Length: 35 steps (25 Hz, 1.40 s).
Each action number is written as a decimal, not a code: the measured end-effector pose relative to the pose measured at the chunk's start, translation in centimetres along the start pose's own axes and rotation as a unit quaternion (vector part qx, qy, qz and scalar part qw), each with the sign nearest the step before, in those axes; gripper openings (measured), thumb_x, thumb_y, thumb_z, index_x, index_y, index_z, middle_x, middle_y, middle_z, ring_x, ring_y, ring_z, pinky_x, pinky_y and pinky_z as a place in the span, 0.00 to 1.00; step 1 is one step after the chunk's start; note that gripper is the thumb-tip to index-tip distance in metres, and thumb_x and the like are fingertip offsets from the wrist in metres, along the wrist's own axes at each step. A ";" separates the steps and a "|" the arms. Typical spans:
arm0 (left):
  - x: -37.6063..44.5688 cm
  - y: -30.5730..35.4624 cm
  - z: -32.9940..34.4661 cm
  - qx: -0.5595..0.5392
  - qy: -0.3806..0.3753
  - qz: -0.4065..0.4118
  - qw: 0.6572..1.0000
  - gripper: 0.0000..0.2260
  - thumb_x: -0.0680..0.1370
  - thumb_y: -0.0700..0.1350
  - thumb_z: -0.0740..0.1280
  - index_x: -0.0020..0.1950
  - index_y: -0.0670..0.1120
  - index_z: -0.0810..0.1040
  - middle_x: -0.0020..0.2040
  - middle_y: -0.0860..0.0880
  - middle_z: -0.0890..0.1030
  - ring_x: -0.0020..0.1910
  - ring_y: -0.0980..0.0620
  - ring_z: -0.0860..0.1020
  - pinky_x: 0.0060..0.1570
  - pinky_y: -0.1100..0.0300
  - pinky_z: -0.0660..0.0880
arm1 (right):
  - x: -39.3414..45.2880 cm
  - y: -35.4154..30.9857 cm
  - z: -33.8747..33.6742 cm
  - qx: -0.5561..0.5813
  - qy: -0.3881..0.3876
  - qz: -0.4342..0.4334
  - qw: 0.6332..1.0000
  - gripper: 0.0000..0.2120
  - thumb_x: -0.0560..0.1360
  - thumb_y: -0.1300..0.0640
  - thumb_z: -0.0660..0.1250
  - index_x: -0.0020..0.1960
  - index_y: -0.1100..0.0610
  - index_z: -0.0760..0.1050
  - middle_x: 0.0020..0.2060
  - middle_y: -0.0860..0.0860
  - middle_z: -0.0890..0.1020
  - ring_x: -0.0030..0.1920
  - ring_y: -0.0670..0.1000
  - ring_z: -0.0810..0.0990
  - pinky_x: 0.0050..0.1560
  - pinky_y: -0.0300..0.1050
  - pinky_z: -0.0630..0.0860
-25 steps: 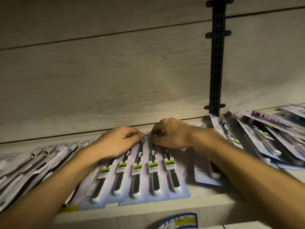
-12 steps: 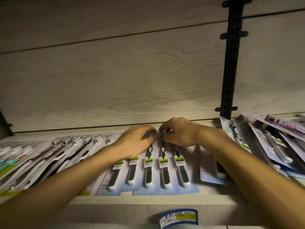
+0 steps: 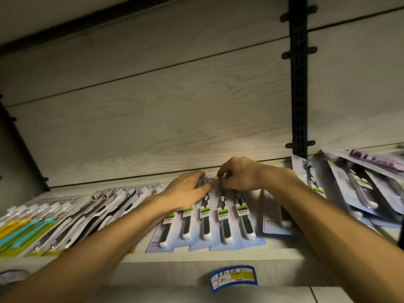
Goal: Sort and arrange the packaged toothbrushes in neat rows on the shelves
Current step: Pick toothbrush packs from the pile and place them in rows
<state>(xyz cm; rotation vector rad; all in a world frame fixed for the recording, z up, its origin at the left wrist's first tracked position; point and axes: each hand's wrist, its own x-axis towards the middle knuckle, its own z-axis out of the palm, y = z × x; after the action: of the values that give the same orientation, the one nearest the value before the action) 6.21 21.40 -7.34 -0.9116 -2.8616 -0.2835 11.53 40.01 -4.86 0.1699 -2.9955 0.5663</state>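
Note:
A fanned row of several packaged toothbrushes (image 3: 225, 224), black-and-white handles with green labels on pale blue cards, lies on the wooden shelf (image 3: 196, 256). My left hand (image 3: 188, 191) lies flat over the top ends of the left packs, fingers together. My right hand (image 3: 238, 176) pinches the top ends of the middle packs, thumb and fingers closed on them. The brush heads are hidden under both hands. One more pack (image 3: 275, 217) lies apart, half under my right forearm.
An untidy heap of toothbrush packs (image 3: 360, 189) leans at the right by a black slotted upright (image 3: 298, 84). A row of dark-handled packs (image 3: 105, 211) and teal and yellow ones (image 3: 24, 228) fills the left. A blue price tag (image 3: 234, 278) sits on the shelf's front edge.
Both hands stay on the top ends of the fanned packs and have closed in toward each other. The view has swung left, showing more of the left rows.

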 end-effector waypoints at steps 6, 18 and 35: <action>-0.5 0.4 -0.1 -0.046 0.005 0.016 0.999 0.19 0.79 0.60 0.55 0.61 0.54 0.78 0.58 0.54 0.82 0.57 0.50 0.78 0.59 0.51 0.74 | -0.7 0.0 -0.3 -0.011 0.031 0.019 0.999 0.18 0.73 0.50 0.68 0.62 0.49 0.80 0.58 0.51 0.82 0.58 0.53 0.79 0.56 0.42 0.76; -0.5 0.5 0.4 0.007 0.036 0.054 0.998 0.18 0.82 0.57 0.55 0.59 0.48 0.79 0.58 0.49 0.82 0.57 0.48 0.78 0.56 0.51 0.75 | -1.1 -0.2 -0.7 -0.023 0.026 0.070 0.997 0.17 0.75 0.51 0.60 0.59 0.47 0.82 0.57 0.53 0.83 0.56 0.57 0.80 0.53 0.46 0.77; -10.8 3.7 -1.8 0.051 -0.067 0.089 0.992 0.37 0.78 0.70 0.38 0.82 0.53 0.53 0.83 0.49 0.52 0.81 0.48 0.50 0.79 0.45 0.42 | -17.6 -2.5 -0.2 -0.086 0.087 0.162 0.979 0.23 0.82 0.41 0.53 0.72 0.50 0.66 0.71 0.53 0.69 0.73 0.58 0.64 0.73 0.56 0.61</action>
<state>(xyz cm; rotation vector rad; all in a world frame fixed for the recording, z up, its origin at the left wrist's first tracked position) 17.16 17.93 -6.99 -1.1979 -2.8547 -0.0589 29.25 39.37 -5.66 -0.3673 -2.8936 0.3219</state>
